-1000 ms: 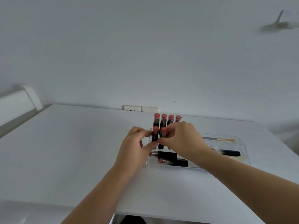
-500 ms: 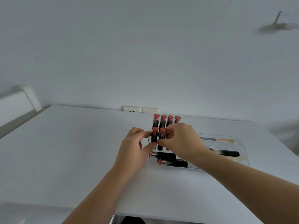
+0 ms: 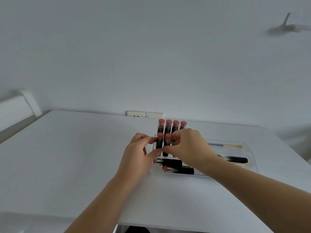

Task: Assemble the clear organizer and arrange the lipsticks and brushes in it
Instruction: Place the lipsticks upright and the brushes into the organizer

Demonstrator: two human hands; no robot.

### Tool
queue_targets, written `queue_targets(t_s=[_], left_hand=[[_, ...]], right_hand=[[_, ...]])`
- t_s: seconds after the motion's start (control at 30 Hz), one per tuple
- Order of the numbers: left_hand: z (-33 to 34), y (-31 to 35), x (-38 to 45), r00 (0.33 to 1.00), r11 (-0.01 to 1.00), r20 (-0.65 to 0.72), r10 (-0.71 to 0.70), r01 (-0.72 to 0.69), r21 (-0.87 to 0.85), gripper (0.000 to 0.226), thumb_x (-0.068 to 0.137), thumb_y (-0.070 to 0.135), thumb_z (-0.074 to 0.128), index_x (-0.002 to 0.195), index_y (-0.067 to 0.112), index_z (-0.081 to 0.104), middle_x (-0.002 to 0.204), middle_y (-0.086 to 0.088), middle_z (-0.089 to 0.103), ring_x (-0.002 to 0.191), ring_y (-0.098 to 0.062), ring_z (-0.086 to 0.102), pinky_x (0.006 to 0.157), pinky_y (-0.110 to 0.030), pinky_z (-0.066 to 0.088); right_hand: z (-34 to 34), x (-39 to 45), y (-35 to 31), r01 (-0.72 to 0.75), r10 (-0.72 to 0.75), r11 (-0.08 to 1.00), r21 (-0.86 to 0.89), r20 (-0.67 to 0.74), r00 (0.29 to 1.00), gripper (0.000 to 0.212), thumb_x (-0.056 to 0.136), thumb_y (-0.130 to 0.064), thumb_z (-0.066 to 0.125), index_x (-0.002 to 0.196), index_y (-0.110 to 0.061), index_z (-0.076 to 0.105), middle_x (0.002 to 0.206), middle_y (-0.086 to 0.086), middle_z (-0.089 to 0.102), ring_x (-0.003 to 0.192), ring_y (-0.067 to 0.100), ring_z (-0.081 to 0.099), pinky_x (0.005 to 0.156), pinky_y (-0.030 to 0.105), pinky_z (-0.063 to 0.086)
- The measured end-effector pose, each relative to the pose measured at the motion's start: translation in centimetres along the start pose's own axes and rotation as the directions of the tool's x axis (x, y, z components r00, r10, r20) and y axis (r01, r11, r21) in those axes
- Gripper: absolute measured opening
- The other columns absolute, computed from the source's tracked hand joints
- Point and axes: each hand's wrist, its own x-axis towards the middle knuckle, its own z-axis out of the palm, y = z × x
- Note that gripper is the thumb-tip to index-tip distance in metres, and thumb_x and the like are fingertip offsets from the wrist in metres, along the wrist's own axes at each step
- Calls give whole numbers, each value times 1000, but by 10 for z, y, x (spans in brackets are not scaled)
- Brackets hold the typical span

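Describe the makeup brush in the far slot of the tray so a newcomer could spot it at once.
On the white table, find the clear acrylic organizer tray right of the hands. In its slot nearest the wall lies the thin grey-handled brush with pale bristles. Unlike the black lipstick tubes nearer the person, it is slim and light-tipped.

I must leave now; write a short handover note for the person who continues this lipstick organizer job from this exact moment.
Left hand: pinches the front-left upright black lipstick with red cap.
Right hand: fingers curled at the second front upright lipstick; its grip is partly hidden.
Done: four upright lipsticks in the back row of the clear acrylic organizer, two in front; a gold-handled brush lies in the back tray.
Left: two black lipsticks lying in the front tray may need standing up; a dark tube and pale brush lie at right.
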Motion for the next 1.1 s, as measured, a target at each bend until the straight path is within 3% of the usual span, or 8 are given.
queue_targets(t_s=[0.2, 0.33, 0.47, 0.6, 0.8, 0.93, 1.03, 1.1], left_hand=[[0, -1, -1, 1000, 999, 3, -17, 17, -28, 30, 81, 25, 84, 110, 29, 74, 97, 22, 55, 65, -3, 54, 64, -7, 41], [-1, -2, -3, 1000, 997, 2, -31, 31, -68, 29, 82, 23, 83, 108, 32, 73, 103, 24, 55, 66, -7, 54, 65, -8, 41], [-2, 0, -4, 999, 997, -9, -35, 34, -74, 27, 82, 22, 83, 106, 30, 72, 103, 26, 55, 66, -7, 54, 64, -7, 40], [-2, 2, -5, 999, 997, -20, -46, 44, -67, 29, 82, 21, 83, 109, 28, 73, 98, 21, 58, 66, -7, 53, 63, -8, 41], [-4, 2, -6, 995, 990, -31, -97, 94, -103, 40, 80, 23, 85, 111, 39, 66, 99, 20, 61, 70, -6, 56, 59, -12, 43], [-5, -1, -3, 979, 967, 67, -192, 201, -156, 53, 78, 38, 85, 124, 40, 58, 116, 24, 62, 96, 10, 57, 76, -19, 45], [-5, -5, -1, 956, 944, 158, -247, 274, -183, 68, 77, 41, 86, 137, 36, 53, 131, 21, 59, 119, 1, 56, 97, -25, 46], [-4, -5, 0, 948, 932, 204, -244, 288, -221, 74, 78, 38, 85, 143, 33, 49, 140, 20, 56, 128, 3, 51, 105, -24, 41]], right_hand=[[-14, -5, 10, 15, -15, 1000, -17, -45, 999, 20, 80, -41, 75, 97, -31, 71, 77, -11, 71, 71, 3, 65, 60, 21, 49], [-45, -5, 31, 20, -27, 995, -97, -69, 997, 13, 81, -36, 76, 87, -37, 65, 75, -15, 68, 65, 5, 65, 59, 22, 48], [-77, -6, 56, 34, -25, 985, -170, 55, 998, 8, 80, -33, 76, 76, -36, 70, 67, -15, 67, 54, 3, 58, 50, 14, 45], [-89, -7, 69, 81, -24, 942, -325, 175, 984, 12, 83, -37, 72, 72, -41, 69, 66, -33, 61, 56, -6, 57, 50, 11, 38], [-88, -1, 79, 157, -5, 841, -518, 282, 959, 8, 85, -48, 65, 84, -43, 71, 71, -19, 70, 72, -7, 59, 58, 19, 38], [-84, 4, 87, 223, -31, 772, -595, 314, 949, 16, 85, -49, 61, 88, -39, 73, 62, -23, 65, 83, -3, 56, 58, 21, 37], [-84, 6, 90, 245, -30, 756, -607, 342, 939, 16, 84, -52, 61, 87, -40, 72, 59, -38, 59, 79, -6, 53, 57, 22, 35], [-85, 7, 92, 259, -37, 744, -616, 348, 937, 16, 83, -53, 62, 88, -41, 71, 59, -31, 63, 76, -8, 52, 56, 22, 34]])
